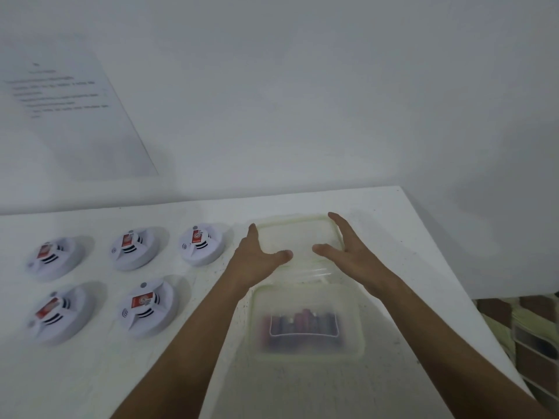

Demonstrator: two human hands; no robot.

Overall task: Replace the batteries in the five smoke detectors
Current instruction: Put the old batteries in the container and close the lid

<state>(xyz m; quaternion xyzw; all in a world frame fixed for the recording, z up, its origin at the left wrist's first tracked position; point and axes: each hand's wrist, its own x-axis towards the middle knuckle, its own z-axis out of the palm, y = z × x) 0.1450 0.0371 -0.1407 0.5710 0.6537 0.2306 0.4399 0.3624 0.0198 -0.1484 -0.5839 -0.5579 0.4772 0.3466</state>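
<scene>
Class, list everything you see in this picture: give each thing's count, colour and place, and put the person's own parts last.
smoke detectors: five, white with red labels, left part of the table, three in the far row, two in the near row
lid: one, clear with a greenish rim, far right of the table, between the hands
container: one, clear plastic, near right of the table, in front of the lid
batteries: blurred, dark and reddish, inside the container; count unclear
sheet of paper: one, white with printed text, on the wall at left
table: one, white
left hand: open, at the lid's left edge
right hand: open, at the lid's right edge
</scene>
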